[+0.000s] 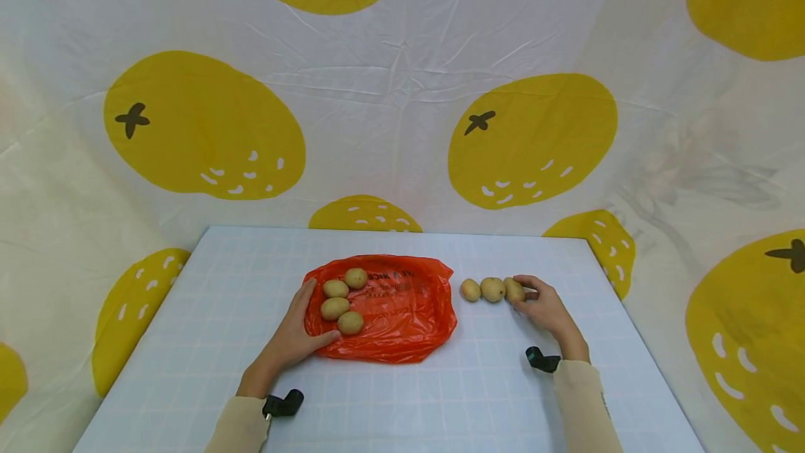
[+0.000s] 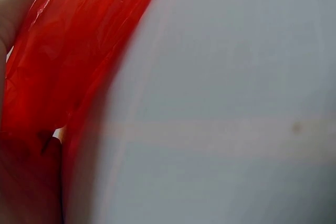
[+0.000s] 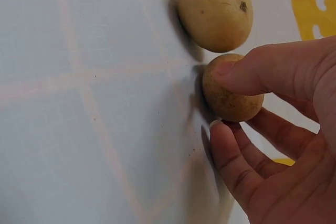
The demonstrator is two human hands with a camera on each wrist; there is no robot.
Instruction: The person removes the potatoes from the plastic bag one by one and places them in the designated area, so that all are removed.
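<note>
My left hand (image 1: 297, 327) rests at the left side of a red plastic bag (image 1: 402, 313), fingers along its edge and thumb spread over the front. Several small potatoes (image 1: 335, 308) lie on the bag's left part. In the left wrist view, red film (image 2: 79, 51) overlaps part of the hand. To the right of the bag, three potatoes stand in a row. My right hand (image 1: 546, 306) holds the rightmost potato (image 3: 231, 95), thumb on one side and fingers on the other. The middle potato (image 1: 493, 290) and the left potato (image 1: 470, 290) sit beside it.
A pale checked cloth (image 1: 503, 397) covers the table. Behind it hangs a white curtain (image 1: 390, 117) with large yellow fruit prints. Dark wrist cameras (image 1: 284, 404) are strapped on both wrists.
</note>
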